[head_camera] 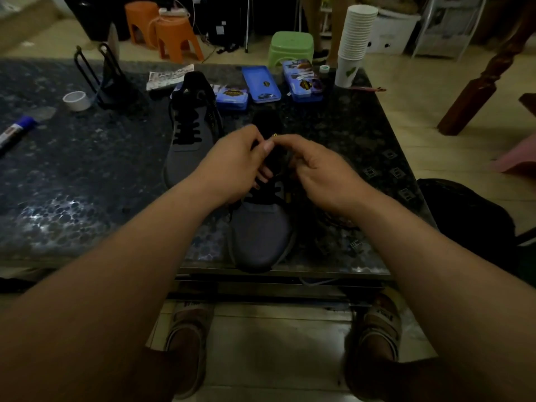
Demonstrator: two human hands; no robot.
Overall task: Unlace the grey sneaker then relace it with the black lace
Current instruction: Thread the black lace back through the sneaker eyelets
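Table (87, 184) bears grey sneaker (261, 236) beneath left hand (235, 163) and right hand (322, 172) pinching black lace (274, 136).

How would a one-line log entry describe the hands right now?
grey sneaker: toe toward person | left hand: pinches black lace | right hand: pinches it near gold tip | other sneaker: laced, behind

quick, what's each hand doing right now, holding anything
Left hand: pinches the black lace above the grey sneaker.
Right hand: pinches the same lace near its gold tip.
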